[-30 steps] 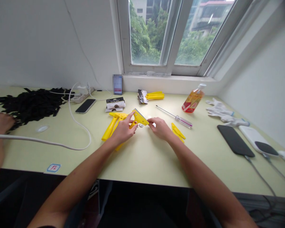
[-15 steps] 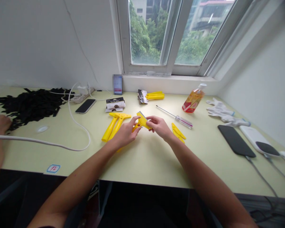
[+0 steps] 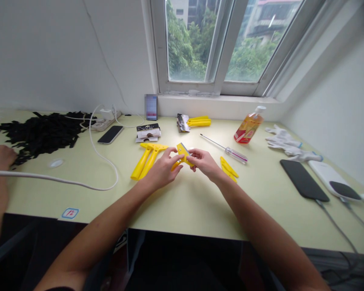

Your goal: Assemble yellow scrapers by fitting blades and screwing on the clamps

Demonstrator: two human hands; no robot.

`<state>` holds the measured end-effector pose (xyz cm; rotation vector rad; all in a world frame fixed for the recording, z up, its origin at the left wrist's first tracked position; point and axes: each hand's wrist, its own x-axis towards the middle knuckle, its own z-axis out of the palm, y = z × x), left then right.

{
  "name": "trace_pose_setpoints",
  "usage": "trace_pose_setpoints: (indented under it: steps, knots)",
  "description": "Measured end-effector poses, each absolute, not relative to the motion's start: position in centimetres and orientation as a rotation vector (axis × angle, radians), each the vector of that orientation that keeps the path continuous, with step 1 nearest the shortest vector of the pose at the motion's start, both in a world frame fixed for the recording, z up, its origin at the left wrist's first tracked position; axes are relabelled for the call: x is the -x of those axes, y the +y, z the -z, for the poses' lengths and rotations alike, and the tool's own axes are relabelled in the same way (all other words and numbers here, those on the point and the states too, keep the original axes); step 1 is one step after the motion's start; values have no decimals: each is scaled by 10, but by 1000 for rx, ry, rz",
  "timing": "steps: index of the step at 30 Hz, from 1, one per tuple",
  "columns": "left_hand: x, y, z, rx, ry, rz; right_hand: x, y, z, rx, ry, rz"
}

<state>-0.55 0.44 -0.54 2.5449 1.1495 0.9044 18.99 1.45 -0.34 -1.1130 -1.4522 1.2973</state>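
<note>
My left hand (image 3: 163, 169) and my right hand (image 3: 203, 162) meet over the middle of the pale green desk (image 3: 182, 206). Both grip a yellow plastic scraper (image 3: 182, 155) with a metal blade edge at its head. Its handle is mostly hidden behind my left hand. Left of my left hand lie two more yellow scrapers (image 3: 147, 159). Right of my right hand are yellow plastic pieces (image 3: 228, 169). A screwdriver with a clear striped handle (image 3: 227, 150) lies beyond them.
A co-worker's hand (image 3: 0, 157) rests at the far left beside a pile of black strips (image 3: 39, 133). A white cable (image 3: 63, 182), phone (image 3: 110, 134), power strip (image 3: 101, 122), soap bottle (image 3: 249, 125), white gloves (image 3: 286, 143) and dark pads (image 3: 304, 186) occupy the desk.
My hands have moved closer together, and the scraper has turned between them. The small metal parts seen earlier beneath it no longer show. The view has shifted slightly.
</note>
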Motion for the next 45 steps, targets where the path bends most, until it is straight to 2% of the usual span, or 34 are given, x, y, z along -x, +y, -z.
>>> trace_pose_setpoints:
  steps: [11,23,41,45]
  knots:
    - [5,4,7,-2797,1228,-742,-189,14,3,1127,-1446,-1300]
    - [3,0,5,-2998,1233,-650,-199,18,1,1219,-1461,-1156]
    - [4,4,9,-3043,1188,-790,-198,13,-7,1232,-1487,-1088]
    - [7,8,7,-2909,1154,-912,-203,17,-2,1282,-1621,-953]
